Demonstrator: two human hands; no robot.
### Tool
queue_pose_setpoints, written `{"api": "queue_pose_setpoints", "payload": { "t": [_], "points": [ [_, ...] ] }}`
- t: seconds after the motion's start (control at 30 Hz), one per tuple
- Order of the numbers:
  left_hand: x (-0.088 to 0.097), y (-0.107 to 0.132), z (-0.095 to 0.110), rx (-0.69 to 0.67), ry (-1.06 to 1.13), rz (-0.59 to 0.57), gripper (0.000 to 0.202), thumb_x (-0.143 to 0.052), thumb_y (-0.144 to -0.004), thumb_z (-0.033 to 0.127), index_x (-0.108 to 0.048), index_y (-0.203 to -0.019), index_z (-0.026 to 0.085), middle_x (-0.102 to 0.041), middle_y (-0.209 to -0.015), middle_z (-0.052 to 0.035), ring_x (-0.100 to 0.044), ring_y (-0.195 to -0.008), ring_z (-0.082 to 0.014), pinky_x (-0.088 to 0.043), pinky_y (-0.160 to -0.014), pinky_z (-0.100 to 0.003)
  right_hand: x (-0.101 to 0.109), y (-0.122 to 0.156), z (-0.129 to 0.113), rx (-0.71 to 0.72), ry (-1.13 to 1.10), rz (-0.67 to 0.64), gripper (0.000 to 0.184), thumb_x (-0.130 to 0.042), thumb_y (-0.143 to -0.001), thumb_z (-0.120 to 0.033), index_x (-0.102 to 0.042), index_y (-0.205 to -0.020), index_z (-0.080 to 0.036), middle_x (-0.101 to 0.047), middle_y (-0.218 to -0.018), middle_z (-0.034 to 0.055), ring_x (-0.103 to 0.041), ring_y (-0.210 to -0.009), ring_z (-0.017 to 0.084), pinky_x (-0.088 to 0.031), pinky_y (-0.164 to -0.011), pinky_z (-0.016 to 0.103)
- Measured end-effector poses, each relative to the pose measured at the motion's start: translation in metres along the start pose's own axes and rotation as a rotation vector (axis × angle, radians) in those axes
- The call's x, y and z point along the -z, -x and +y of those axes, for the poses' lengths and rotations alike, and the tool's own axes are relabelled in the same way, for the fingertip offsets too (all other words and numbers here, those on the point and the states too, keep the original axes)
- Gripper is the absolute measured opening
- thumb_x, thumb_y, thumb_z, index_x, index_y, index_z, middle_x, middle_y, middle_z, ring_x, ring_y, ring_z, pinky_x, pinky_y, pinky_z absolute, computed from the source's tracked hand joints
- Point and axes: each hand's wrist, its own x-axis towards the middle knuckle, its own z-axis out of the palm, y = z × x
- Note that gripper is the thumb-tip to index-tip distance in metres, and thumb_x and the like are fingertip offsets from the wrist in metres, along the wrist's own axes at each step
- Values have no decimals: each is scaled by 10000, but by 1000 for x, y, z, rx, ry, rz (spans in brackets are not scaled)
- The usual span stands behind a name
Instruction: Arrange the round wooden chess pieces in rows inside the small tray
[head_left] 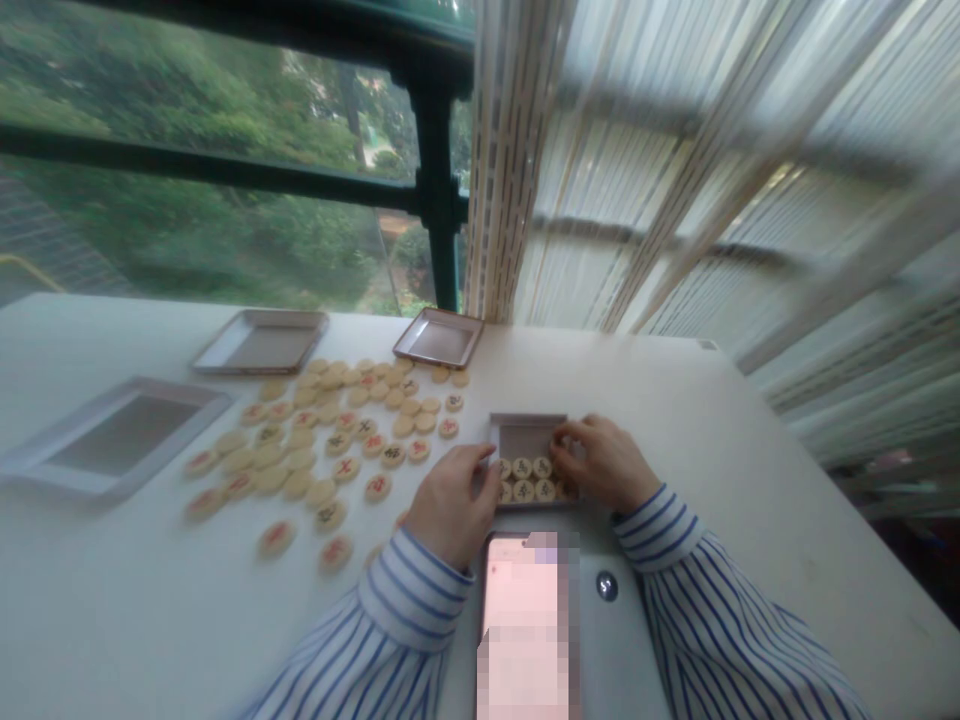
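A small grey box point(525, 435) sits on the white table point(750, 450) in front of me. Several round wooden game discs point(525, 480) with red and black marks lie in rows in its near half. My left hand point(450, 500) rests at the box's left edge, fingers curled against the discs. My right hand point(604, 465) is at the box's right edge, fingers bent and pinched at the discs there. Whether either hand holds a disc is hidden. Both arms wear blue-and-white striped sleeves.
Many loose discs point(330, 440) are spread over the table to the left. Three shallow trays stand farther out: point(112, 435), point(259, 340), point(439, 337). A phone point(521, 620) lies near me. A window and blinds point(712, 170) are behind.
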Motion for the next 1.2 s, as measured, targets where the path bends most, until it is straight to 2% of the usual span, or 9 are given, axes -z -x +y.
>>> {"api": "queue_pose_setpoints", "payload": {
  "t": [0.37,0.7,0.83,1.2],
  "points": [
    [0,0,0,-4,-7,6,275,-482,-801,299,-592,-997,141,-652,-906,-84,-619,-818,-188,-503,-745,-335,4,2,2,-6,-53,34,304,-460,-818,-424,-619,-1016,-258,-596,-869,48,-544,-786,153,-357,-709,252],
    [2,0,2,-2,-4,7,280,-494,-791,295,-596,-997,135,-653,-892,-82,-625,-781,-177,-508,-709,-312,3,7,11,-50,-167,76,259,-446,-819,-323,-599,-1009,-235,-650,-732,1,-565,-623,124,-363,-582,223],
    [1,0,2,19,-3,-4,292,-486,-794,302,-601,-1001,131,-659,-892,-85,-627,-776,-179,-509,-708,-317,0,10,13,-93,-224,52,286,-463,-796,-299,-585,-1038,-208,-666,-716,2,-586,-615,132,-392,-599,231],
    [1,1,0,20,-5,2,291,-483,-795,320,-601,-997,146,-669,-892,-81,-635,-771,-180,-514,-690,-307,-4,10,12,-90,-282,51,273,-464,-801,-294,-610,-1008,-192,-679,-730,18,-608,-639,139,-421,-608,234]
  ]
}}
